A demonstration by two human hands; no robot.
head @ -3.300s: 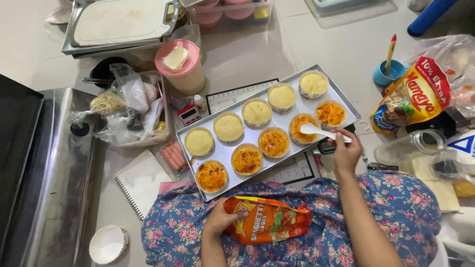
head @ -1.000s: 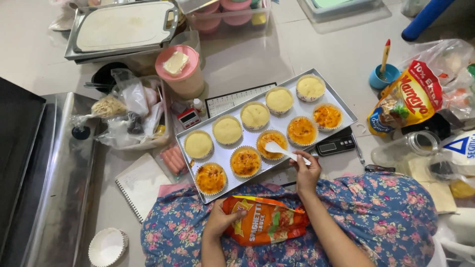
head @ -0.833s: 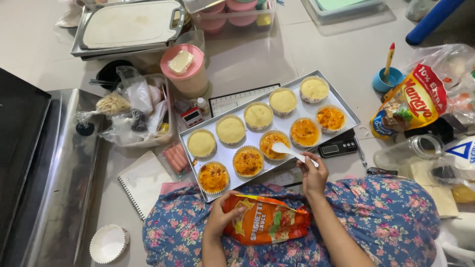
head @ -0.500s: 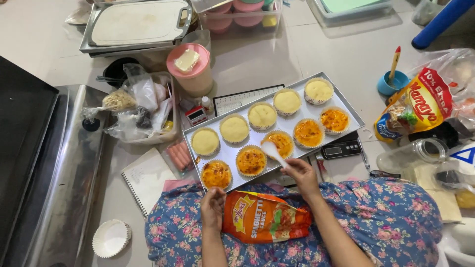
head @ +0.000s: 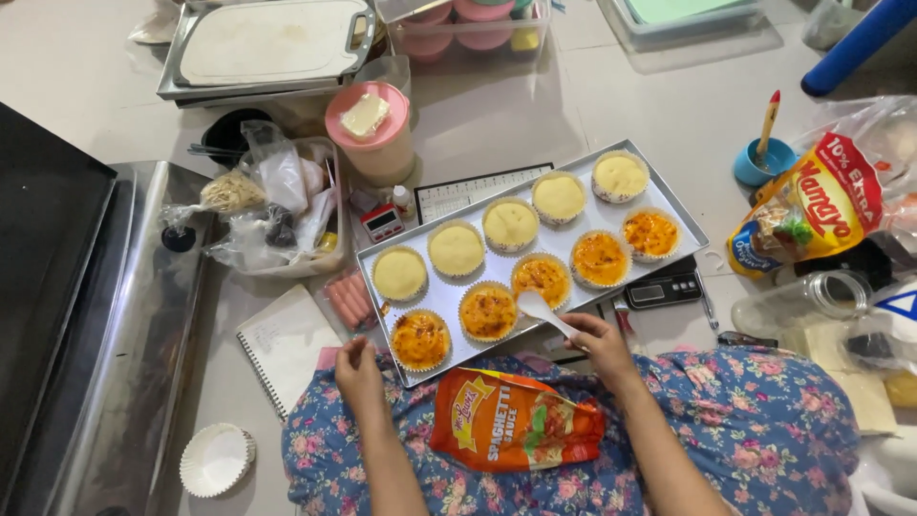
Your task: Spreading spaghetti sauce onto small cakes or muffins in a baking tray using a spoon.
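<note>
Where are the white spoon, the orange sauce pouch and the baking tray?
white spoon [head: 531, 304], head view, on its bowl.
orange sauce pouch [head: 516, 420], head view, middle of its front.
baking tray [head: 690, 222], head view, on its right rim.

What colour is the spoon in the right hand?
White: the spoon in the right hand is plain white, seen best in the head view.

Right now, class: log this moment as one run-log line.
right hand: holds white plastic spoon | left hand: empty, beside silver metal tray

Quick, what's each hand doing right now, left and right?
Left hand: holds nothing, resting at the tray edge.
Right hand: closed on a white spoon over a sauced cup.
</note>
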